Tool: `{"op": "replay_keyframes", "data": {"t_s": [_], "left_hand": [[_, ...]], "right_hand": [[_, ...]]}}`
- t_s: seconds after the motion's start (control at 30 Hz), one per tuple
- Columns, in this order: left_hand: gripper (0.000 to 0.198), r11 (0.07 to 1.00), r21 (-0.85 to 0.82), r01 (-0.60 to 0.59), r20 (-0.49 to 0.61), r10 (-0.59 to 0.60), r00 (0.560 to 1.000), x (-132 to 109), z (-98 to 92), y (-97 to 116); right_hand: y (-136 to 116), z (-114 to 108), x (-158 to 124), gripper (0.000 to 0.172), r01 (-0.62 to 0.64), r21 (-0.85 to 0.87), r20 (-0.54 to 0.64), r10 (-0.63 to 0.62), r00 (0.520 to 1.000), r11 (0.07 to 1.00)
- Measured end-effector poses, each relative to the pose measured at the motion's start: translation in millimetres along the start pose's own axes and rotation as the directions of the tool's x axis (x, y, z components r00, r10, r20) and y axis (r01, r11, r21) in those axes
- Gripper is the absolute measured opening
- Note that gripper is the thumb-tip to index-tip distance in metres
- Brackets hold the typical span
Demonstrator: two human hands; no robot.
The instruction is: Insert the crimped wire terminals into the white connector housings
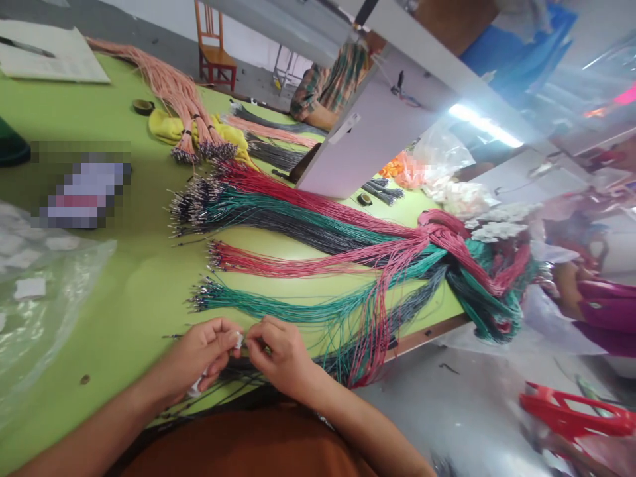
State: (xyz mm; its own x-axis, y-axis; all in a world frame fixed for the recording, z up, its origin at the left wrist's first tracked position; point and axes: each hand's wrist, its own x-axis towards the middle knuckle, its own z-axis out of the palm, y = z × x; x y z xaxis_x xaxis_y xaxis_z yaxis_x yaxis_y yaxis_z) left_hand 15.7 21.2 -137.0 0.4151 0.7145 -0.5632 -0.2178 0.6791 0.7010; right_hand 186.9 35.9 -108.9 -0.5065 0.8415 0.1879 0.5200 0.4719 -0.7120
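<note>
My left hand (211, 348) pinches a small white connector (238, 340) between thumb and forefinger, and more white pieces (196, 386) show under its curled fingers. Close to its right, my right hand (275, 348) has its thumb and fingertips pressed together near the connector; whatever they hold is too small to make out. Beyond my hands, green wires (278, 307) and red wires (288, 262) with metal-tipped ends lie across the green table (139, 278). Dark wires (248, 377) run beneath my hands, close to my body.
A clear plastic bag (64, 318) with white pieces lies at left, below a blurred-out phone (87, 192). Thick wire bundles (318, 228) reach rightward. A pale panel (368, 126) stands behind them. People are at the far side and right; a yellow cloth (166, 127) lies farther back.
</note>
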Motion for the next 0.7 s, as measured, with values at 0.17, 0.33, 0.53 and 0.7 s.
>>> {"op": "replay_keyframes", "data": {"t_s": [0.17, 0.33, 0.53, 0.7], "left_hand": [[0.033, 0.998, -0.060, -0.011, -0.050, 0.008, 0.999, -1, 3.9, 6], [0.033, 0.998, -0.059, -0.009, -0.086, 0.004, 0.996, 0, 4.7, 7], [0.033, 0.999, -0.046, -0.018, -0.066, 0.015, 0.998, 3, 2.8, 3], [0.032, 0.998, -0.038, -0.045, -0.051, 0.043, 0.998, 2, 2.9, 4]], "right_hand": [[18, -18, 21, 0.019, -0.044, 0.012, 0.044, 0.043, 0.998, 0.999], [60, -40, 51, 0.015, -0.112, -0.663, -0.030, 0.124, 0.992, 0.740], [78, -50, 51, 0.013, -0.061, -0.724, -0.078, 0.007, 0.997, 0.687], [57, -62, 40, 0.014, -0.064, -0.462, -0.274, -0.073, 0.959, 0.885]]}}
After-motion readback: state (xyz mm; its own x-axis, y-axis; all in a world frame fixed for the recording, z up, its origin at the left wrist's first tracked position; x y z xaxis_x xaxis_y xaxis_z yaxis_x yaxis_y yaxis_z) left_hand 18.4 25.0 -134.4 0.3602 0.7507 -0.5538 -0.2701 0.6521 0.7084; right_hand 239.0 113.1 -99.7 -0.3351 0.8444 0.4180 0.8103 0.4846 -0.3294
